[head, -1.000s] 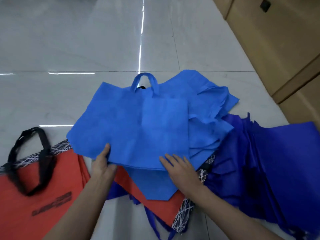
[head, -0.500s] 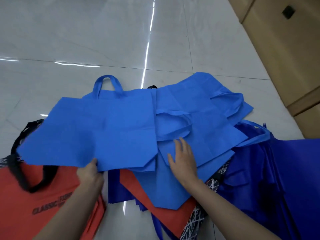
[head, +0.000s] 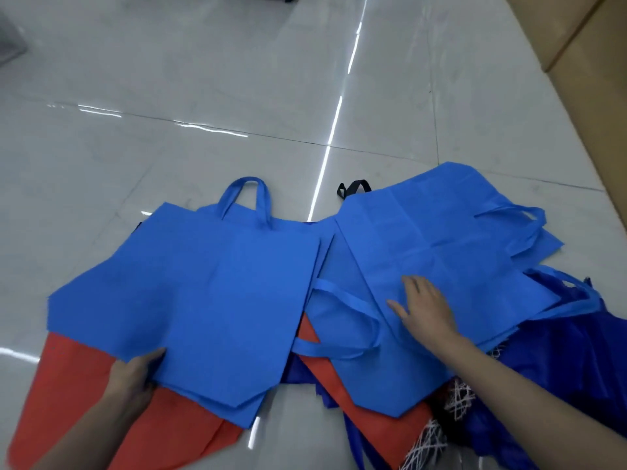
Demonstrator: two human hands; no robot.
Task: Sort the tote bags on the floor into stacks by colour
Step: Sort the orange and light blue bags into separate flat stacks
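Note:
My left hand grips the near edge of a light blue tote bag, which lies flat over a red bag at lower left. To its right sits a pile of several light blue bags, and my right hand rests flat on it with fingers spread. Under that pile another red bag with a black-and-white patterned edge sticks out. Dark blue bags are heaped at the far right.
The bags lie on a glossy pale tiled floor. Beige cabinet fronts run along the right side. A black handle pokes out behind the light blue pile.
My left hand has dragged the top light blue bag leftward off the pile, so it now covers the red bag. My right hand has slid up and right onto the remaining light blue pile.

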